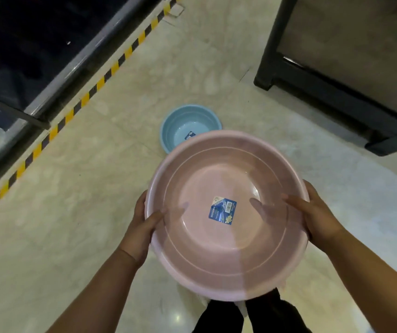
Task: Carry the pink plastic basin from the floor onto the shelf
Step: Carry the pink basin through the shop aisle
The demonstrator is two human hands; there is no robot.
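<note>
The pink plastic basin (226,255) is round and empty, with a blue label stuck at the middle of its bottom. It is held up off the floor in front of me, roughly level. My left hand (142,227) grips its left rim, thumb inside the bowl. On the opposite rim my right hand (315,217) does the same, thumb lying over the inner wall. The dark shelf unit (337,75) stands on the floor at the upper right, apart from the basin.
A smaller blue basin (180,121) sits on the pale tiled floor just beyond the pink one. A yellow-and-black striped strip (91,90) runs diagonally at the left beside a dark glass-fronted frame. My dark trousers show at the bottom.
</note>
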